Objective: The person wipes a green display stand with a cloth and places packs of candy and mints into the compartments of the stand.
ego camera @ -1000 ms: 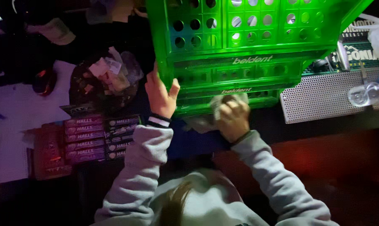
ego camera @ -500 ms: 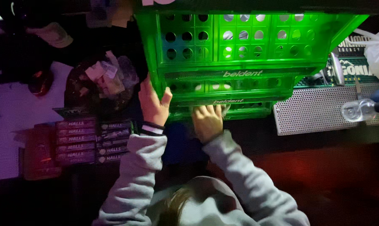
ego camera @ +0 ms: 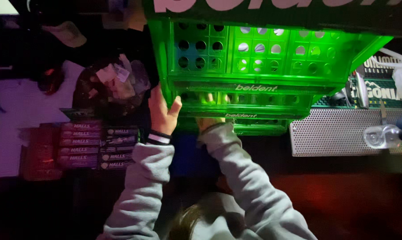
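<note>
From the head view, the green rack (ego camera: 263, 66) hangs just above you. Your left hand (ego camera: 162, 114) pinches its corner edge. Your right hand (ego camera: 208, 121) reaches inside; I cannot tell its grip. Hold both sides steady.

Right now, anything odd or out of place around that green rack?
Nothing looks spilled or broken. The green rack sits level; the left hand grips its left edge and the right hand reaches into its lower tier. The bowl beside it holds crumpled scraps, contained.
</note>
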